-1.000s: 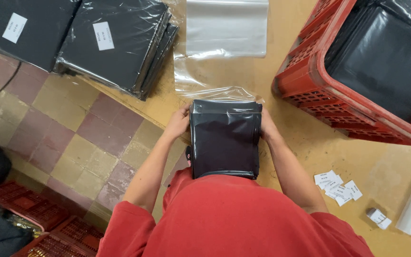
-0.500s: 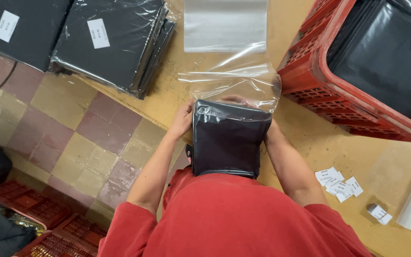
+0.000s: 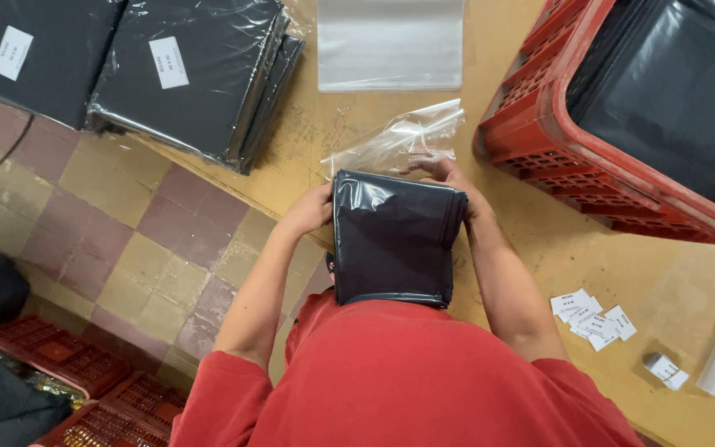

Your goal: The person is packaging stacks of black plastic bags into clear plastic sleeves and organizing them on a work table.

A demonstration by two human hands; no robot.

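Near the middle of the frame, a stack of folded black plastic bags (image 3: 392,240) stood on edge against the person's red shirt (image 3: 407,381), its lower end resting on the chest and its upper end pointing up the picture. The left hand (image 3: 312,209) was closed on the stack's upper left corner, fingers curled around the edge. The right hand (image 3: 448,175) gripped the upper right corner, and its fingertips also touched the mouth of a clear plastic bag (image 3: 395,139) that lay crumpled and partly opened on the tabletop (image 3: 523,248) just above the stack.

Further up, at the top centre, a flat pile of clear bags (image 3: 391,41) lay well apart from the hands. At upper left, wrapped bundles of black bags (image 3: 196,74) with white labels overhung the tabletop's edge. At upper right stood a red crate (image 3: 573,165) filled with black bags. Small white paper labels (image 3: 593,319) were scattered at lower right. Tiled floor (image 3: 126,240) showed at left, with more red crates (image 3: 68,372) at lower left.
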